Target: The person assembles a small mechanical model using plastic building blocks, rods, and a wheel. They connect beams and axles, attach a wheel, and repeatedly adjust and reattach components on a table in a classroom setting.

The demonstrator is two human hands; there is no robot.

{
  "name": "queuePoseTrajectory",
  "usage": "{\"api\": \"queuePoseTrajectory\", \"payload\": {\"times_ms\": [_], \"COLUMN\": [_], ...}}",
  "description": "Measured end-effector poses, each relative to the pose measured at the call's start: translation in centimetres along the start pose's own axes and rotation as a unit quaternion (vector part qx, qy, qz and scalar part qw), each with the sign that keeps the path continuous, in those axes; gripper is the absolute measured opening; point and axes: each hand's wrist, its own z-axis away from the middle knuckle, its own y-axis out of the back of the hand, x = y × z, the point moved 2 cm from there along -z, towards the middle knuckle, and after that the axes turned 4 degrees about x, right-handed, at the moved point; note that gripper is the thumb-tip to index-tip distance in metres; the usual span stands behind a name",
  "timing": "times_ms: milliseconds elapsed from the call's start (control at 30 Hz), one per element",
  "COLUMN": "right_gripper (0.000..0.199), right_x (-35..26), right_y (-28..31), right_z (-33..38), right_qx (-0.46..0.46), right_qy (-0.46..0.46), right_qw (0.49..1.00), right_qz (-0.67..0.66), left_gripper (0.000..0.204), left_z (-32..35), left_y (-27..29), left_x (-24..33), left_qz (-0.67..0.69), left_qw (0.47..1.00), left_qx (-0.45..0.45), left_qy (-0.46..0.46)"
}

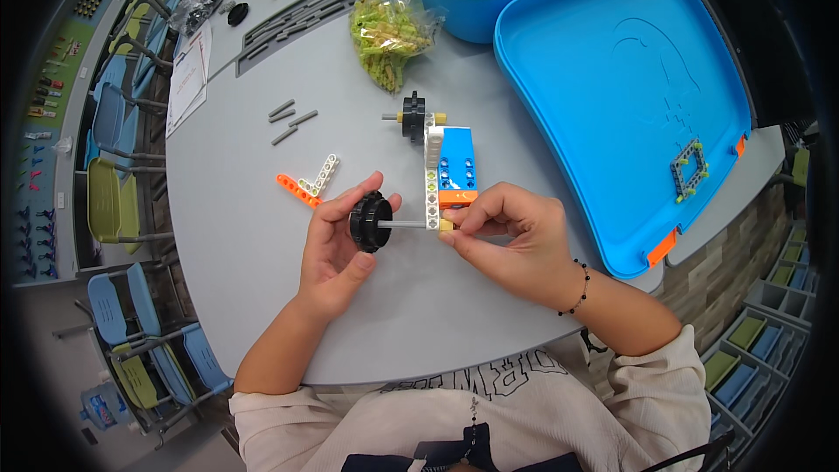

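Observation:
A small building-block model lies on the table in front of me, with a white beam (432, 177), a blue block (456, 147) and an orange piece (458, 198). From its near end a grey axle (406, 224) runs left to a black wheel (370, 221). My left hand (334, 249) is curled around that wheel, fingers behind it and thumb at its lower edge. Between thumb and forefinger, my right hand (511, 232) pinches a yellow bushing (447, 225) at the axle's right end. A second black wheel (413, 116) sits on another axle at the far end.
Several loose grey axles (293, 120) and an orange and white beam piece (316, 182) lie left. Farther back are a bag of green parts (390, 39) and a blue bin (472, 17). Its blue lid (603, 79), holding a grey frame (689, 171), lies at the right.

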Motion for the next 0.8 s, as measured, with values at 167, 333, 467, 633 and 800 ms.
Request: {"api": "queuePoseTrajectory", "payload": {"times_ms": [167,333,467,633,800], "right_gripper": [0.015,0.015,0.016,0.015,0.015], "right_x": [-0.03,0.00,-0.15,-0.32,-0.24], "right_y": [-0.02,-0.09,-0.04,0.00,0.01], "right_z": [0.09,0.09,0.05,0.05,0.04], "right_qx": [0.001,0.006,0.006,0.004,-0.001], "right_qy": [-0.004,-0.007,0.002,0.011,0.001], "right_qw": [1.000,1.000,1.000,1.000,1.000], "right_qz": [-0.002,-0.015,-0.008,-0.009,-0.012], "left_gripper": [0.055,0.054,0.053,0.054,0.051], "left_z": [0.00,0.02,0.01,0.11,-0.02], "left_y": [0.03,0.06,0.03,-0.10,-0.19], "left_x": [0.07,0.20,0.14,0.26,0.35], "left_qz": [0.000,-0.024,-0.023,-0.056,-0.109], "left_qw": [1.000,0.999,0.998,0.995,0.985], "left_qx": [0.001,-0.012,-0.021,-0.024,-0.030], "left_qy": [-0.006,-0.026,-0.046,-0.084,-0.132]}}
